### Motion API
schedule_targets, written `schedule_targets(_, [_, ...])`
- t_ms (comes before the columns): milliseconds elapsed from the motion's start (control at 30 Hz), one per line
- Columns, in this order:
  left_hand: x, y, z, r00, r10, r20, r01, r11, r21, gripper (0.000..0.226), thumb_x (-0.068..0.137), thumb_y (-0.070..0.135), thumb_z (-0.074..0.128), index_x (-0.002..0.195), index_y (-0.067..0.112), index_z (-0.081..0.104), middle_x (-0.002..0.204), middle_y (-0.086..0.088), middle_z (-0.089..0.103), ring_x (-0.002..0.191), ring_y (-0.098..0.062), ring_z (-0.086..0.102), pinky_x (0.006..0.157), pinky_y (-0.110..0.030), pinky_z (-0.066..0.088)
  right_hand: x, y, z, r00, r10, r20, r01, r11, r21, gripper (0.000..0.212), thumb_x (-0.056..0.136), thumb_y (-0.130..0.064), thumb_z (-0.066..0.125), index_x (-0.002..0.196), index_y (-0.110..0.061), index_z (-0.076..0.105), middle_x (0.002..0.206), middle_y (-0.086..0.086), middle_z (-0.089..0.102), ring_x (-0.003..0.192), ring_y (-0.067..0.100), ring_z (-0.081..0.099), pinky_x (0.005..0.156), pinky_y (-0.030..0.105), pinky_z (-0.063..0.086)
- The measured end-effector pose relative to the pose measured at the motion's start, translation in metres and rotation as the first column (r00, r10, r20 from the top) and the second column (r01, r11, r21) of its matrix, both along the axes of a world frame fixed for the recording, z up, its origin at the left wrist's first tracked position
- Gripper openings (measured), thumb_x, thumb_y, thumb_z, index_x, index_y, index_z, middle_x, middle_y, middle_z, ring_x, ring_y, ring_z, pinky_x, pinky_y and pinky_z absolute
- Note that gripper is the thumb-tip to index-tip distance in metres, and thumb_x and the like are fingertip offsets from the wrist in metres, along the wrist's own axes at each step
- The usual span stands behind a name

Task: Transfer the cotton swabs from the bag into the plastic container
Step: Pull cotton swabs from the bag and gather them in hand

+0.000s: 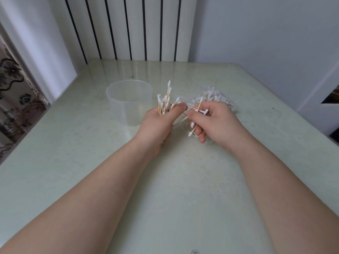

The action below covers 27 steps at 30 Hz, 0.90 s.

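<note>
Between hands (183, 121), swabs (165, 101) (perhaps bunched)

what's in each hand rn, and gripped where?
Left hand: upright bundle of cotton swabs, fist around the lower sticks. Right hand: a few loose swabs, pinched mid-stick between thumb and fingers.
</note>
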State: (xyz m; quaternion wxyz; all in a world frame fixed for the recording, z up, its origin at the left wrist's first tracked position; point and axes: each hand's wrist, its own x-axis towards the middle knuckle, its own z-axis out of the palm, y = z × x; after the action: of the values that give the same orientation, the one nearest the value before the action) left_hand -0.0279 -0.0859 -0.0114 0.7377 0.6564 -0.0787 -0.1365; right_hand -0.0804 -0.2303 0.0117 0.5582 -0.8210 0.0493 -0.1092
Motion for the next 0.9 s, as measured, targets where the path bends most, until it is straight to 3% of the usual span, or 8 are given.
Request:
schedule_targets(167, [-0.003, 0.0, 0.0, 0.998, -0.056, 0.041, 0.054, 0.998, 0.038, 0.021, 0.089, 0.03, 0.076, 0.071, 0.024, 0.068, 0.047, 0.009, 0.033, 0.043, -0.012, 0.025, 0.042, -0.023, 0.02, 0.0, -0.001, -0.003, 0.999, 0.007, -0.031, -0.011, 0.992, -0.126, 0.021, 0.091, -0.013, 0.062, 0.072, -0.006, 0.061, 0.06, 0.009, 0.066, 0.041, 0.023, 0.058, 0.047, 0.03, 0.046])
schedule_targets(300, [-0.001, -0.001, -0.001, 1.0, -0.002, 0.022, 0.001, 0.998, 0.061, 0.019, 0.096, 0.028, 0.066, 0.083, 0.019, 0.056, 0.055, 0.006, 0.035, 0.041, -0.01, 0.028, 0.042, -0.023, 0.024, 0.0, -0.001, -0.006, 0.999, 0.005, -0.049, -0.014, 0.982, -0.186, 0.018, 0.09, -0.015, 0.062, 0.075, -0.005, 0.063, 0.06, 0.009, 0.068, 0.043, 0.025, 0.061, 0.051, 0.033, 0.049])
schedule_targets(433, [0.002, -0.002, 0.002, 0.99, 0.088, -0.106, -0.084, 0.996, 0.043, 0.02, 0.098, 0.02, 0.048, 0.079, 0.015, 0.051, 0.07, -0.003, 0.044, 0.048, -0.014, 0.033, 0.045, -0.025, 0.022, 0.0, -0.003, -0.002, 0.999, -0.011, -0.032, 0.009, 0.997, -0.072, 0.011, 0.089, -0.003, 0.061, 0.081, 0.001, 0.067, 0.055, 0.003, 0.064, 0.045, 0.022, 0.06, 0.049, 0.032, 0.051])
schedule_targets(600, [-0.004, -0.002, 0.004, 0.997, -0.057, -0.059, 0.057, 0.998, 0.006, 0.025, 0.104, 0.017, 0.04, 0.089, 0.011, 0.059, 0.077, -0.006, 0.074, 0.067, -0.022, 0.065, 0.06, -0.032, 0.05, -0.001, -0.002, 0.004, 1.0, -0.009, 0.011, 0.007, 0.986, 0.167, 0.007, 0.091, 0.005, 0.061, 0.089, 0.008, 0.066, 0.061, 0.01, 0.064, 0.049, 0.016, 0.059, 0.046, 0.026, 0.051])
schedule_targets(700, [-0.007, 0.0, 0.003, 0.984, -0.178, 0.012, 0.177, 0.983, 0.045, 0.027, 0.108, 0.018, 0.042, 0.09, 0.013, 0.062, 0.07, -0.001, 0.071, 0.065, -0.016, 0.068, 0.059, -0.03, 0.055, -0.001, 0.0, 0.002, 1.0, -0.001, -0.007, 0.003, 0.983, 0.186, 0.012, 0.09, 0.007, 0.061, 0.085, -0.001, 0.068, 0.064, 0.015, 0.066, 0.054, 0.024, 0.063, 0.047, 0.025, 0.051])
schedule_targets(800, [-0.007, 0.003, 0.002, 0.963, -0.252, 0.099, 0.238, 0.963, 0.129, 0.026, 0.109, 0.018, 0.042, 0.104, 0.006, 0.064, 0.074, -0.006, 0.065, 0.059, -0.013, 0.064, 0.052, -0.023, 0.05, 0.0, 0.002, 0.002, 1.0, -0.024, 0.012, 0.021, 0.972, 0.235, 0.01, 0.088, 0.007, 0.066, 0.087, -0.002, 0.069, 0.066, 0.016, 0.065, 0.053, 0.022, 0.063, 0.051, 0.024, 0.054])
schedule_targets(900, [-0.007, 0.004, 0.002, 0.94, -0.291, 0.179, 0.242, 0.937, 0.252, 0.031, 0.109, 0.015, 0.039, 0.086, 0.012, 0.061, 0.061, 0.002, 0.06, 0.05, -0.01, 0.051, 0.049, -0.02, 0.042, 0.001, 0.002, 0.001, 0.997, -0.069, 0.029, 0.058, 0.953, 0.299, 0.011, 0.087, 0.006, 0.071, 0.094, -0.003, 0.068, 0.067, 0.012, 0.067, 0.052, 0.024, 0.066, 0.059, 0.029, 0.06])
